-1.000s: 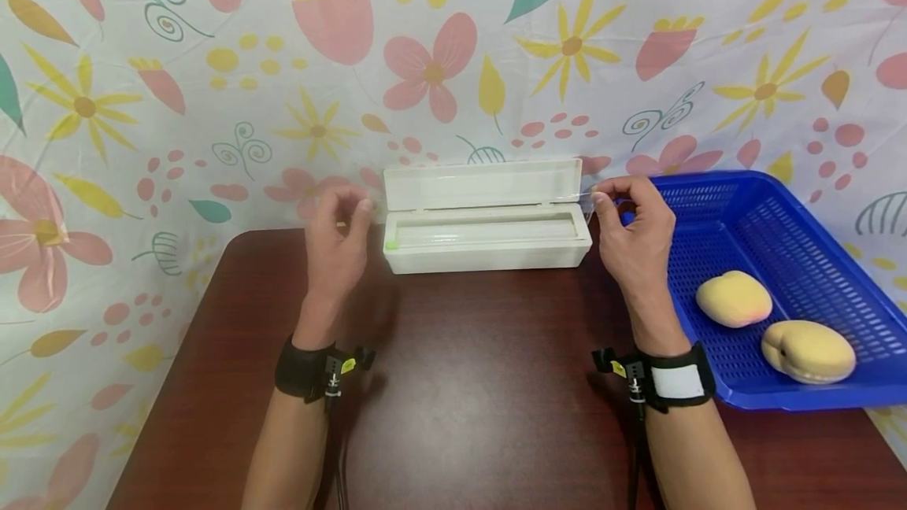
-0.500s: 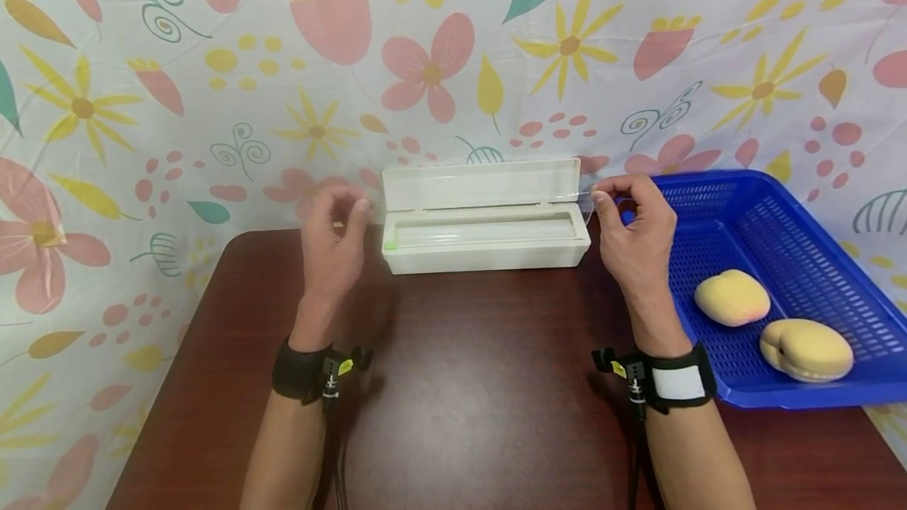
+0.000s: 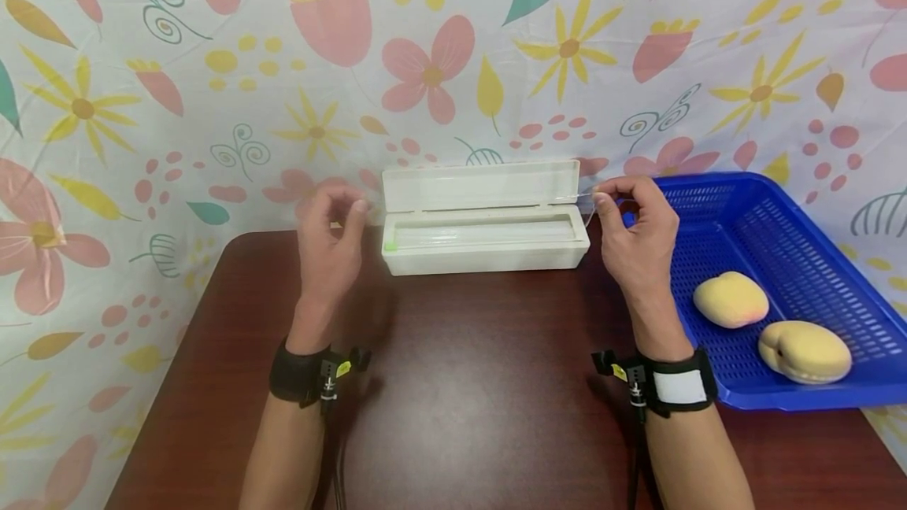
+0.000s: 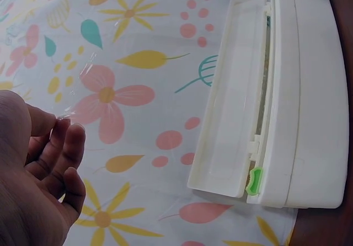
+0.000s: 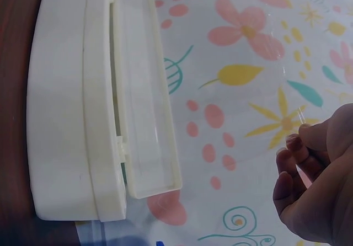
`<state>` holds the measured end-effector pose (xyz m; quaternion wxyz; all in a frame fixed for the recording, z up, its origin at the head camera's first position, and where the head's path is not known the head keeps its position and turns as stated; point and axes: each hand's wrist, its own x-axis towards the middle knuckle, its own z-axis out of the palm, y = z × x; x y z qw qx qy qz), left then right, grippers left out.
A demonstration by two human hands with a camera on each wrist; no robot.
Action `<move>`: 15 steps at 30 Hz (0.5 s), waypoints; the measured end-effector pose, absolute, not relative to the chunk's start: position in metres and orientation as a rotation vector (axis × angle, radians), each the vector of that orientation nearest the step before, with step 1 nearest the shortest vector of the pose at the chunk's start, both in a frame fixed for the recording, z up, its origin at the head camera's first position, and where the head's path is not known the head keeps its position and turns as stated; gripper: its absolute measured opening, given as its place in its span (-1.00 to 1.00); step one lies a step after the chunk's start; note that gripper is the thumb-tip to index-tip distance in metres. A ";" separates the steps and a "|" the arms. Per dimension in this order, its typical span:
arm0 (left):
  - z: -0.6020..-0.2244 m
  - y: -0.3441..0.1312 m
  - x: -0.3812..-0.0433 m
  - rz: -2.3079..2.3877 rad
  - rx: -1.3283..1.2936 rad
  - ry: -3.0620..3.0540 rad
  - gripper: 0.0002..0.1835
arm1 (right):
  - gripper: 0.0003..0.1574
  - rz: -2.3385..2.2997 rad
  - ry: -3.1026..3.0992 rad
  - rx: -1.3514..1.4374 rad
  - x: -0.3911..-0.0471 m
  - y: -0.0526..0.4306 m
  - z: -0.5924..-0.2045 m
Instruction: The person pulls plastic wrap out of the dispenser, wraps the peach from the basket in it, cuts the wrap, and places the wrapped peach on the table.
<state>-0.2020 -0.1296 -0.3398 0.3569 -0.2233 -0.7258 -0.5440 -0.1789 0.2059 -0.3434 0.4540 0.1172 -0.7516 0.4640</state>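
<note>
A white cling film box [image 3: 489, 260] stands at the back of the table with its lid [image 3: 482, 186] raised; a green slide cutter [image 4: 254, 181] sits at one end. Clear cling film [image 5: 284, 64], hard to make out, stretches between the two hands above the box. My left hand [image 3: 331, 246] pinches one corner of the film between thumb and forefinger, left of the box. On the right side my right hand [image 3: 638, 238] pinches the other corner in the same way, close to the blue basket. Most of the film's outline cannot be seen.
A blue plastic basket [image 3: 801, 215] stands on the right of the brown table [image 3: 453, 400], holding two yellowish peach-like fruits, a rounder one [image 3: 731, 300] and a longer one [image 3: 805, 351]. A floral cloth [image 3: 432, 14] hangs behind the table.
My left hand has shifted very slightly left, away from the box. The right hand is nearly still and both hands keep pinching the cling film.
</note>
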 end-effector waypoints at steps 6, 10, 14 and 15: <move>-0.338 -0.130 -0.200 -1.418 -0.568 -1.869 -0.95 | -0.94 1.134 -1.845 0.299 -0.177 0.205 -0.340; -0.337 -0.130 -0.199 -1.421 -0.566 -1.873 -0.94 | -0.95 1.126 -1.839 0.300 -0.177 0.205 -0.338; -0.335 -0.130 -0.197 -1.416 -0.565 -1.876 -0.94 | -0.96 1.132 -1.833 0.304 -0.176 0.205 -0.337; -0.335 -0.130 -0.197 -1.413 -0.566 -1.877 -0.95 | -0.96 1.132 -1.833 0.305 -0.175 0.205 -0.337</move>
